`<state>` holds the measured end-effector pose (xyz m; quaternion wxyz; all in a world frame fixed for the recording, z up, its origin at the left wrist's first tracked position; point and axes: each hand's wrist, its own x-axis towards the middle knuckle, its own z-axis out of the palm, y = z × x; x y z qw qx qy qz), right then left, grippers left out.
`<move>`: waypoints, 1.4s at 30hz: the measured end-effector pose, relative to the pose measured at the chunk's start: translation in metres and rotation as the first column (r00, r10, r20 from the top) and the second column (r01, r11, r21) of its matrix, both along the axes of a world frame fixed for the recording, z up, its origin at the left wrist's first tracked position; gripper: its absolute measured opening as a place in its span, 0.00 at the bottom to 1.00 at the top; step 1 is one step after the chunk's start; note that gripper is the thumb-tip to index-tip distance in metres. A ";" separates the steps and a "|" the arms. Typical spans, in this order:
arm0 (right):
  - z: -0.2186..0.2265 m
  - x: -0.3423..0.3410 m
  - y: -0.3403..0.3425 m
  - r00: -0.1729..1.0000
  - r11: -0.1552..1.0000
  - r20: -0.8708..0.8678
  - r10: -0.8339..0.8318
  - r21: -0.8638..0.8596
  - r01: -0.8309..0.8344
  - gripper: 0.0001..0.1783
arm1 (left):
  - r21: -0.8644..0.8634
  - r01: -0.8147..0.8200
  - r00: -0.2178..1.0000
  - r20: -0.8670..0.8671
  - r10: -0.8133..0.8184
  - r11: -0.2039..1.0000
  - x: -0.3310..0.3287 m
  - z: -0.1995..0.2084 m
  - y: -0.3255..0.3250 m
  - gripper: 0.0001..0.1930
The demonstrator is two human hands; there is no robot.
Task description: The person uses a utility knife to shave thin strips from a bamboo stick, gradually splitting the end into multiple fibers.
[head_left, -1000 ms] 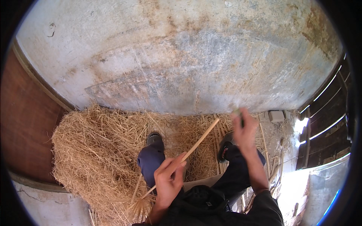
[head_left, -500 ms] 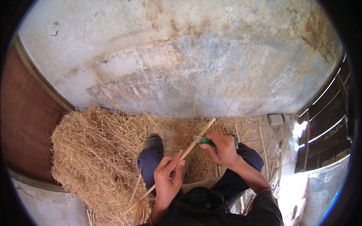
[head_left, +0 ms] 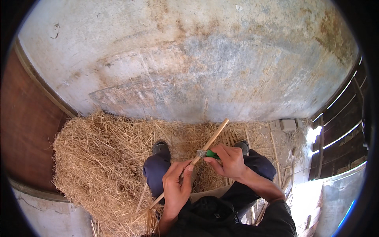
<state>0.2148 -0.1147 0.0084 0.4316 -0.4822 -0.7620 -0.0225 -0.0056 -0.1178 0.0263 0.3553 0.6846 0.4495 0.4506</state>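
A long pale wooden stick (head_left: 215, 136) slants from lower left to upper right in front of me. My left hand (head_left: 175, 185) is closed round its middle, thumb on top. In my right hand (head_left: 231, 161) is a small green-handled blade tool (head_left: 212, 154), its fingers closed round the handle. The tool's flat grey metal head lies across the stick, just above my left hand. Whether it is a knife or a peeler is too small to tell. At the stick's lower end, beside my left forearm, hangs a tuft of straw-like fibres (head_left: 151, 221).
Loose straw (head_left: 98, 166) is heaped at my left and spreads under my feet. A stained wall (head_left: 189, 79) rises ahead. Thin sticks (head_left: 275, 150) lie at my right near a grey block (head_left: 288, 125). A brown panel (head_left: 31, 130) stands left, dark slats (head_left: 341, 138) right.
My right hand and the tool have slid down along the stick, closer to my left hand. The stick's upper end has shifted slightly up and right.
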 end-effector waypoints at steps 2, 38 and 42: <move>0.001 0.001 0.000 1.000 1.000 0.009 -0.007 0.002 0.007 0.17 | 0.009 -0.012 1.000 0.013 0.012 1.000 0.001 -0.001 0.000 0.09; 0.015 0.114 0.023 0.709 0.744 -0.232 -0.666 -0.128 0.656 0.14 | -0.069 -0.113 0.985 0.126 0.121 0.991 -0.035 -0.015 -0.012 0.10; 0.009 0.151 0.022 0.680 0.776 -0.447 -0.581 -0.052 0.629 0.18 | -0.079 -0.161 0.987 -0.012 0.161 0.984 -0.054 -0.027 -0.010 0.09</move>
